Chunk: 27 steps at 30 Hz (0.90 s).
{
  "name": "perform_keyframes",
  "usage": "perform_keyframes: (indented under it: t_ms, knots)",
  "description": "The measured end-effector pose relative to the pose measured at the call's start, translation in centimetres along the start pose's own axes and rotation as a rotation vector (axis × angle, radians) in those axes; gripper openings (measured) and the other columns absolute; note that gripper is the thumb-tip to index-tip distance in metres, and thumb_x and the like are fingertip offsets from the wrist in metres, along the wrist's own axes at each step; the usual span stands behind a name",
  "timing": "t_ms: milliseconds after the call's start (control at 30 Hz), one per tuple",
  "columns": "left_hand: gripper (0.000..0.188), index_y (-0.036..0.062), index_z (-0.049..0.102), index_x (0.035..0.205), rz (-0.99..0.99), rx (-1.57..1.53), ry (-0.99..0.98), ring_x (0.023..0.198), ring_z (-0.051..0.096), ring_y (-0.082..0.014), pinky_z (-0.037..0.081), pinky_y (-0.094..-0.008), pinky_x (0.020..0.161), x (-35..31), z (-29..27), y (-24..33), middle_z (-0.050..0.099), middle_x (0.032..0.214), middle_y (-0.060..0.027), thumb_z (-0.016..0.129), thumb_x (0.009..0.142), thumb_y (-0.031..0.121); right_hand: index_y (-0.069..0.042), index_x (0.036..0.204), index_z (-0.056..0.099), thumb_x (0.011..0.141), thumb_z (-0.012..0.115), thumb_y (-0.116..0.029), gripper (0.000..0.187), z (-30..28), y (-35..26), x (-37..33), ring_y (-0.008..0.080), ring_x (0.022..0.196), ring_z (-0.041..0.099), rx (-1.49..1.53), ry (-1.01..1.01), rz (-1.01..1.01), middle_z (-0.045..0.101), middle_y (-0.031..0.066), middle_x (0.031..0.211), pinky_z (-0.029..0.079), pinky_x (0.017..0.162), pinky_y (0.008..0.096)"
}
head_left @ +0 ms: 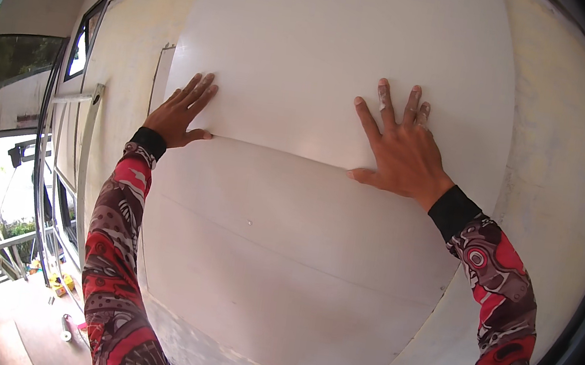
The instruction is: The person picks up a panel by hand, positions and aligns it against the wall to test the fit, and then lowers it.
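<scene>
Both my palms lie flat against a large smooth white panel on the wall. My left hand rests near the panel's left edge, fingers pointing up and thumb stretched along its lower edge. Toward the right side, my right hand presses with fingers spread wide; pale smears show on some fingers. Its thumb also lies by the seam. Below that seam is a second white panel, with a small spot and a faint horizontal line on it. Neither hand holds anything.
Bare cream wall flanks the panels. At left stand a pale metal frame and a dark-framed glass opening. On the floor at lower left lie a yellow object, a small tool and a board.
</scene>
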<state>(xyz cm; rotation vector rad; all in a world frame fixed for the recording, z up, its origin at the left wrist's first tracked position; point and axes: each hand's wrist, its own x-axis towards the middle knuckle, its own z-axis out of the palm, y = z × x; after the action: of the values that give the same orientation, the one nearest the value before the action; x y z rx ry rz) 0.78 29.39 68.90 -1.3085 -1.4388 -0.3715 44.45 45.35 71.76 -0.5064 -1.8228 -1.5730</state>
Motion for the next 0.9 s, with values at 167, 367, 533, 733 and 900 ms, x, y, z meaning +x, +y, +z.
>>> perform_keyframes:
  t_ms: [167, 367, 533, 733, 900]
  knots:
    - [0.109, 0.0218, 0.019, 0.169, -0.022, 0.007, -0.042, 0.163, 0.012, -0.03, 0.031, -0.0557, 0.127, 0.4, -0.6, 0.4, 0.012, 0.177, -0.0045, 0.079, 0.085, 0.057, -0.006, 0.16, 0.04, 0.082, 0.067, -0.077, 0.109, 1.3, 0.7, -0.5, 0.0745, 0.136, 0.035, 0.07, 0.07, 0.006, 0.029, 0.0367, 0.164, 0.041, 0.112, 0.0703]
    - [0.113, 0.0222, 0.018, 0.169, 0.016, -0.074, 0.016, 0.162, 0.014, -0.0307, 0.034, -0.0545, 0.125, 0.9, -0.6, -0.4, 0.013, 0.177, -0.0055, 0.081, 0.082, 0.06, -0.008, 0.161, 0.039, 0.078, 0.074, -0.073, 0.111, 0.4, 0.9, 0.1, 0.0732, 0.142, 0.026, 0.167, 0.072, 0.018, 0.027, 0.0336, 0.166, 0.029, 0.118, 0.0737]
    - [0.117, 0.0204, 0.018, 0.169, -0.039, -0.178, 0.012, 0.163, 0.01, -0.0345, 0.026, -0.0653, 0.123, 2.2, 0.2, 1.3, 0.01, 0.177, -0.0109, 0.079, 0.081, 0.067, -0.009, 0.163, 0.036, 0.075, 0.08, -0.067, 0.114, -0.2, 1.1, -0.2, 0.0708, 0.144, 0.026, 0.112, -0.033, 0.081, 0.023, 0.0315, 0.168, 0.027, 0.12, 0.0724]
    - [0.111, 0.0154, 0.023, 0.168, -0.232, -0.165, 0.331, 0.163, 0.007, -0.0369, 0.005, -0.0734, 0.122, 4.0, 4.7, 5.5, 0.013, 0.175, -0.0207, 0.058, 0.086, 0.082, -0.012, 0.166, 0.027, 0.074, 0.082, -0.067, 0.121, -1.9, -0.9, 1.5, 0.0661, 0.148, 0.025, 0.02, -0.198, 0.095, 0.016, 0.0291, 0.171, 0.04, 0.114, 0.0707]
    - [0.113, 0.0172, 0.029, 0.166, -0.116, -0.188, 0.367, 0.163, 0.011, -0.0367, 0.01, -0.0757, 0.121, 3.2, 4.0, 5.6, 0.016, 0.174, -0.0202, 0.062, 0.082, 0.084, -0.02, 0.17, 0.015, 0.071, 0.086, -0.062, 0.129, -3.4, -2.0, 2.5, 0.0578, 0.154, 0.018, -0.054, -0.393, 0.215, 0.006, 0.019, 0.176, 0.042, 0.112, 0.0709]
